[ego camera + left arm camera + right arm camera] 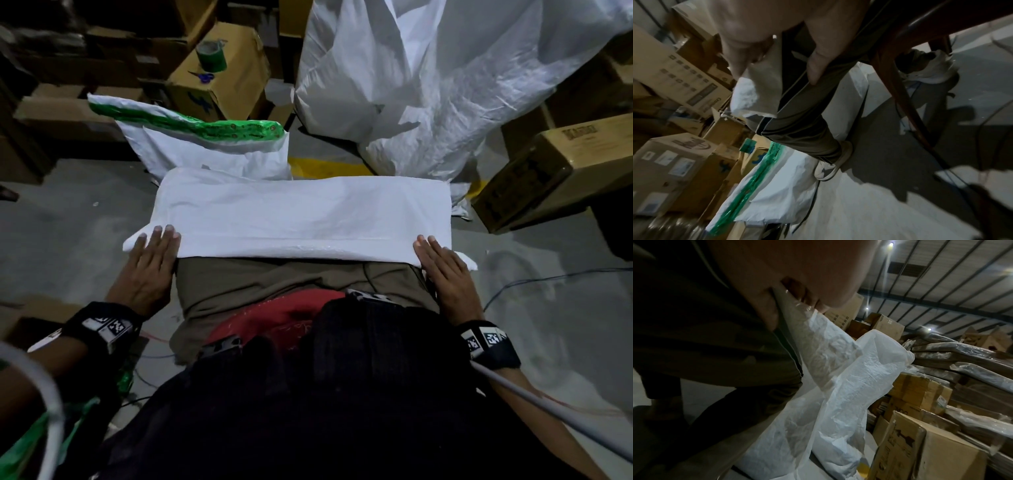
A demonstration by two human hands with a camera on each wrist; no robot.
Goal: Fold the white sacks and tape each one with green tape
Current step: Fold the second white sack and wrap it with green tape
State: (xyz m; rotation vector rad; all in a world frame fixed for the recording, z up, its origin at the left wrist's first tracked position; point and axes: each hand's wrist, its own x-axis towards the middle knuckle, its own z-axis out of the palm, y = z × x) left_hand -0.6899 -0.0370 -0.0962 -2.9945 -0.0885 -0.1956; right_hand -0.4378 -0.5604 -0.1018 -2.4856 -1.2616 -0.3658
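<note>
A folded white sack [301, 216] lies across my lap as a long flat strip. My left hand [154, 253] rests flat on its left end with straight fingers [737, 65]; the thumb [816, 68] lies on my trouser leg, and the sack's corner [754, 95] hangs past the fingers. My right hand [442, 263] lies on the right end, fingers on top. In the right wrist view the sack's edge [797, 314] runs between the thumb [766, 313] and the fingers. A green tape roll [211, 56] stands on a cardboard box at the back.
A folded sack bound with green tape [205, 144] lies on the floor ahead. A tall heap of loose white sacks [445, 85] stands at the back right. Blue-handled scissors [205, 77] lie by the tape roll. Cardboard boxes [565, 171] surround me; cables [548, 277] cross the floor.
</note>
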